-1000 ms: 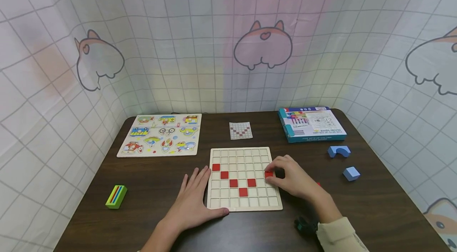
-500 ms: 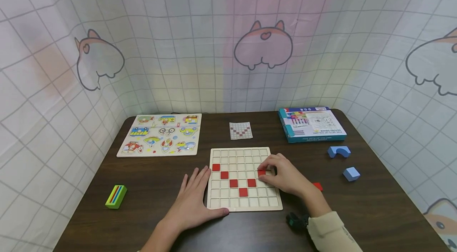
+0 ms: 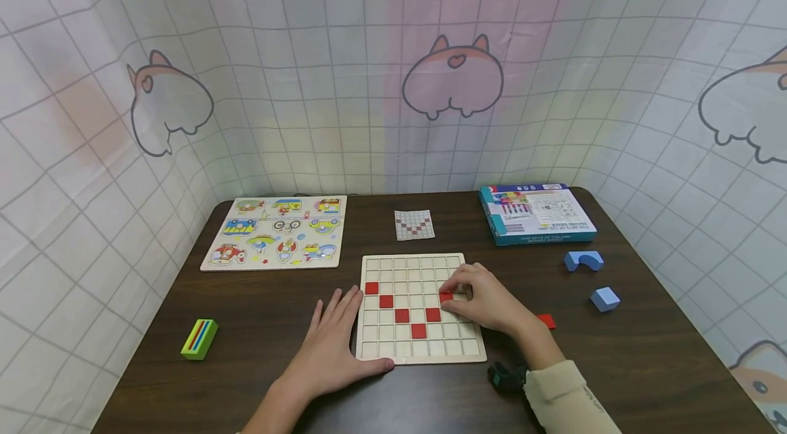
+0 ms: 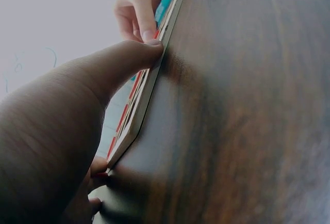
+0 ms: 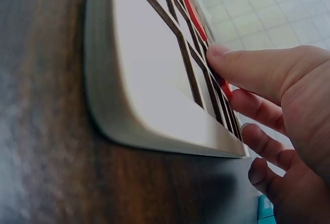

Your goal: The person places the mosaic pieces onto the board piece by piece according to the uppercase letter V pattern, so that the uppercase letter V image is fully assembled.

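Observation:
A square wooden grid board (image 3: 443, 359) lies on the dark table, with several red square tiles (image 3: 419, 331) in its cells, stepping down from the left and up again. My left hand (image 3: 328, 352) spreads its fingers along the board's left edge, its thumb (image 4: 147, 51) resting at the near edge. With thumb and index finger, my right hand (image 3: 488, 301) pinches another red tile (image 3: 445, 297) over the board's right half. The right wrist view shows this tile (image 5: 226, 89) low at the grid, partly hidden by the fingers. Another red tile (image 3: 546, 320) lies beside my right wrist.
Behind the board lies a small patterned grid card (image 3: 415, 225). A picture puzzle board (image 3: 277, 232) is at the back left, a boxed set (image 3: 541, 215) at the back right. Blue arch (image 3: 584, 260) and blue block (image 3: 605, 299) sit right; a green striped block (image 3: 199, 339) sits left.
My right hand has moved left over the board with the red tile, from near the right edge inward. The red tile by my wrist shows more now. My left hand stays put.

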### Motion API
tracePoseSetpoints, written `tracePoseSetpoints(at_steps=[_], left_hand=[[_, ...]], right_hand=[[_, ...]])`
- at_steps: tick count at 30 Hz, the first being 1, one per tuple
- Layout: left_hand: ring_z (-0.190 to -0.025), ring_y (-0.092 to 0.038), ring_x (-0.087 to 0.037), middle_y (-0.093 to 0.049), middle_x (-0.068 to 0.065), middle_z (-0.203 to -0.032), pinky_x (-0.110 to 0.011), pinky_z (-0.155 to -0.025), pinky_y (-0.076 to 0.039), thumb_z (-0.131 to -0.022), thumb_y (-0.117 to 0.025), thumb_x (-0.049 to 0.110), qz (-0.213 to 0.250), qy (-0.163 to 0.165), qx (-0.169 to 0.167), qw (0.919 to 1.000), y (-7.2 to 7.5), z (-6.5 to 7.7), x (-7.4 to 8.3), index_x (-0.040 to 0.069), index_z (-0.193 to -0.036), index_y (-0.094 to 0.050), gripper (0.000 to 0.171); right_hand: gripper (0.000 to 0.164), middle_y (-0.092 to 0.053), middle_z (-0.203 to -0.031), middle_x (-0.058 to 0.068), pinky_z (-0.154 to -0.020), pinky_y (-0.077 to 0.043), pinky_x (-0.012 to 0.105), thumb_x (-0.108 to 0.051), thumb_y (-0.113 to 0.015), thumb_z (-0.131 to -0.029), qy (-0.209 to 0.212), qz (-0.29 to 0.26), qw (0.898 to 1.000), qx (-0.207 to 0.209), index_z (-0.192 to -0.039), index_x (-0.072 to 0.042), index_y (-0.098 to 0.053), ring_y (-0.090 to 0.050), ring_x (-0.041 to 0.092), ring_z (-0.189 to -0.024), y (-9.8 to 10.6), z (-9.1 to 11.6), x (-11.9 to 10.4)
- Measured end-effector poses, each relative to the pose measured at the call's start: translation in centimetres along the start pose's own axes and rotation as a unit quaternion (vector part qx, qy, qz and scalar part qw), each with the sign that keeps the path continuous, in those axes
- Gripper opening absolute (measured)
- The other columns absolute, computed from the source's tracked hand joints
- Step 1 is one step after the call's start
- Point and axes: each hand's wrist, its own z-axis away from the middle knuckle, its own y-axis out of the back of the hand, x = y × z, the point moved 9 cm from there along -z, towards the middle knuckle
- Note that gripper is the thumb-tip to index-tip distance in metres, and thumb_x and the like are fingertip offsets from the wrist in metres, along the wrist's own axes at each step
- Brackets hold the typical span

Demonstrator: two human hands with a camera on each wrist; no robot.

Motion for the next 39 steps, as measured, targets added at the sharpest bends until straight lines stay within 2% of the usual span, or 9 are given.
tracePoseSetpoints(at_steps=[10, 17, 26, 39], left_hand=[[-0.175, -0.017, -0.037, -0.026, -0.001, -0.186, -0.07, -0.14, -0.007, -0.07, -0.073, 0.1, -0.001, 0.004, -0.005, 1.0, -0.1, -0.1, 0.1, 0.023, -0.179, -0.026, 0.142], [-0.175, -0.017, -0.037, -0.027, -0.002, -0.186, -0.07, -0.14, -0.007, -0.069, -0.073, 0.1, 0.0, 0.006, -0.006, 1.0, -0.1, -0.1, 0.1, 0.022, -0.179, -0.027, 0.142], [-0.175, -0.017, -0.037, -0.027, -0.002, -0.186, -0.07, -0.139, -0.007, -0.069, -0.074, 0.1, -0.003, 0.005, -0.004, 1.0, -0.1, 0.0, 0.1, 0.021, -0.178, -0.027, 0.142], [-0.175, -0.016, -0.036, -0.026, -0.002, -0.186, -0.07, -0.14, -0.006, -0.07, -0.074, 0.099, 0.003, 0.003, -0.003, 1.0, 0.0, 0.1, 0.1, 0.021, -0.179, -0.026, 0.143]], right_hand=[[0.02, -0.073, -0.122, -0.011, -0.102, -0.056, 0.043, -0.034, -0.089, -0.097, -0.004, -0.001, 1.0, 0.003, -0.116, -0.031, -0.086, -0.054, 0.018, -0.122, 0.0, 0.4, 0.1], [0.027, -0.073, -0.125, -0.005, -0.094, -0.055, 0.042, -0.034, -0.088, -0.098, 0.001, -0.013, 1.0, 0.014, -0.123, -0.026, -0.083, -0.054, 0.021, -0.116, 0.7, 1.0, 0.0], [0.029, -0.075, -0.128, -0.006, -0.106, -0.059, 0.051, -0.033, -0.087, -0.098, 0.007, 0.01, 0.999, 0.036, -0.126, -0.025, -0.082, -0.059, 0.021, -0.12, 2.1, 2.4, 0.1], [0.031, -0.075, -0.122, -0.014, -0.106, -0.058, 0.052, -0.031, -0.091, -0.095, 0.018, 0.043, 0.998, 0.052, -0.124, -0.027, -0.081, -0.058, 0.016, -0.119, 3.6, 4.5, 2.2]])
